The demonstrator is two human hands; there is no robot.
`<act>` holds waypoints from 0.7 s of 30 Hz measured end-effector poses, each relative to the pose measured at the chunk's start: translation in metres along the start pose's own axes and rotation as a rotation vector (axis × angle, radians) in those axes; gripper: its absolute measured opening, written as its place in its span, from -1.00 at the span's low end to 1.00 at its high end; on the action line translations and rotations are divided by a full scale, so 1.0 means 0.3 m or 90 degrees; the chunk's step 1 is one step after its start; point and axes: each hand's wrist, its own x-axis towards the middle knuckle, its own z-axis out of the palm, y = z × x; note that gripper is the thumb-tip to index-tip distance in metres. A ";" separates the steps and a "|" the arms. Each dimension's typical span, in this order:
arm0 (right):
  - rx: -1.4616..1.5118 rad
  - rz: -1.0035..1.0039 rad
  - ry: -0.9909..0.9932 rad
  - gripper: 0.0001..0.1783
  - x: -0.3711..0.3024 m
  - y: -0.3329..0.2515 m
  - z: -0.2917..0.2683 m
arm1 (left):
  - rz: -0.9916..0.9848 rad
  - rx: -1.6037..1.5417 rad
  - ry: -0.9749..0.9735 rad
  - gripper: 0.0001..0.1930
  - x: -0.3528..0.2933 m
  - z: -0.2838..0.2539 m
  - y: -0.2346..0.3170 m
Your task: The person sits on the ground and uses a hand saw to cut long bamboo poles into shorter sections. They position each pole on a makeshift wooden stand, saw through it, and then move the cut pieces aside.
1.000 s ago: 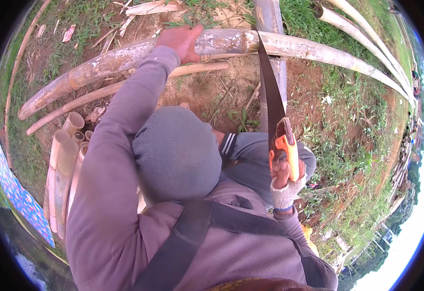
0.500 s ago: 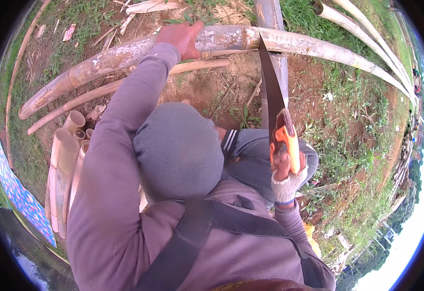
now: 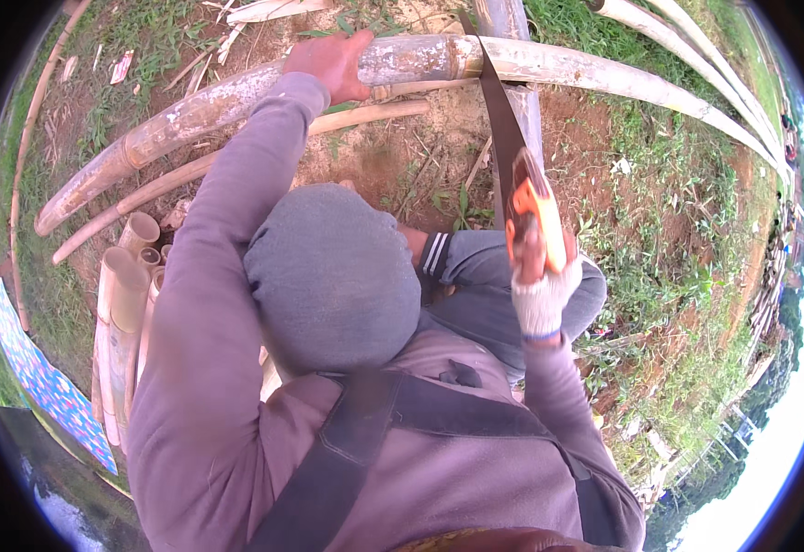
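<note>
A thick, pale bamboo pole (image 3: 223,103) lies crosswise on the far side of me, mottled with white patches. My bare left hand (image 3: 330,64) grips it from above, thumb on the near side. In my right hand (image 3: 546,281), which wears a white knit glove with the fingertips uncovered, is a handsaw (image 3: 503,124) with an orange handle. Its dark blade lies across the pole beside a node, to the right of my left hand. The tip sticks out past the far side. How deep the blade sits in the bamboo I cannot tell.
Under the pole near the saw runs a grey bamboo support (image 3: 505,17). A thinner pole (image 3: 149,196) lies nearer me. Cut bamboo tubes (image 3: 126,294) stand at the left, by a blue patterned sheet (image 3: 48,382). More long poles (image 3: 696,60) stretch along the far right.
My right hand has pushed the saw away from me, so its tip now reaches beyond the pole's far side. My left hand keeps its hold; the view has shifted slightly.
</note>
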 end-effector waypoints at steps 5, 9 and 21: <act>0.124 0.057 0.031 -0.70 -0.052 0.066 0.003 | 0.018 0.026 0.033 -0.12 0.035 0.012 -0.013; 0.022 -0.081 0.074 -0.70 0.541 -0.025 0.275 | 0.051 0.015 0.024 -0.11 0.053 0.006 0.045; 0.103 0.084 0.024 -0.69 -0.153 0.057 -0.057 | 0.027 0.028 0.030 -0.18 0.011 0.019 0.012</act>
